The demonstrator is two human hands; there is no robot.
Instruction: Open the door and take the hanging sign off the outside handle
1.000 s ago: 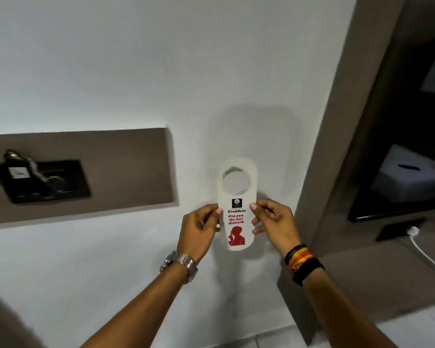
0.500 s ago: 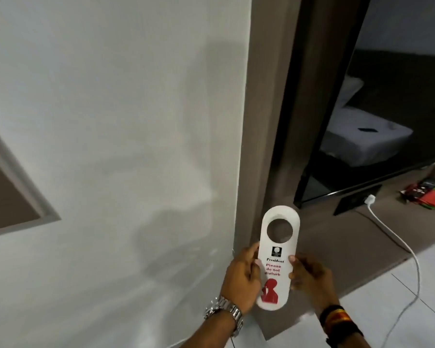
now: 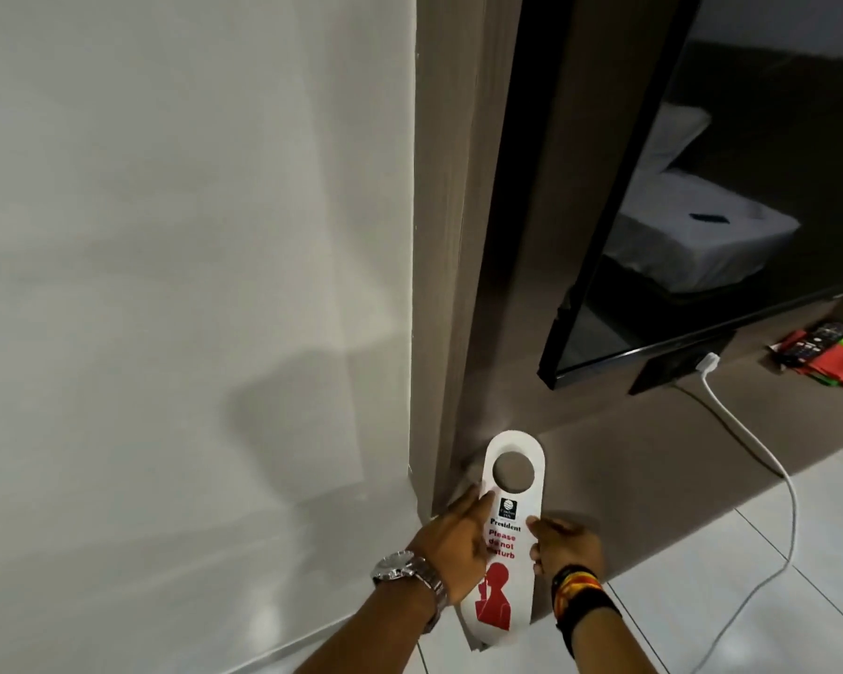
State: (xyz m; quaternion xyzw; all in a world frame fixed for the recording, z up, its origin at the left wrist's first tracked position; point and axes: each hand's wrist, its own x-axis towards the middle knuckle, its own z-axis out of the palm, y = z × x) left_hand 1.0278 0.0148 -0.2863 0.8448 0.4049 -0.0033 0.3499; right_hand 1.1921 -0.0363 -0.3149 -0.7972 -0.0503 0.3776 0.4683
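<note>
A white hanging sign [image 3: 507,532] with a round hole, red "Please do not disturb" lettering and a red figure is held upright low in the view. My left hand [image 3: 453,547], with a metal watch on its wrist, grips the sign's left edge. My right hand [image 3: 563,547], with dark and orange wristbands, grips its right edge. Behind the sign runs a brown wooden frame edge [image 3: 451,235] beside a white wall [image 3: 191,284]. No door handle is in view.
A black screen [image 3: 702,211] on the brown wall at right reflects a bed. Below it a white charger [image 3: 707,362] sits in a socket, and its cable trails over the white tiled floor [image 3: 750,576]. Red and green items [image 3: 828,352] lie at the far right.
The view swung right and down, away from the wall panel with the card holder towards the brown frame and screen. Both hands kept hold of the sign, which now sits lower in the view.
</note>
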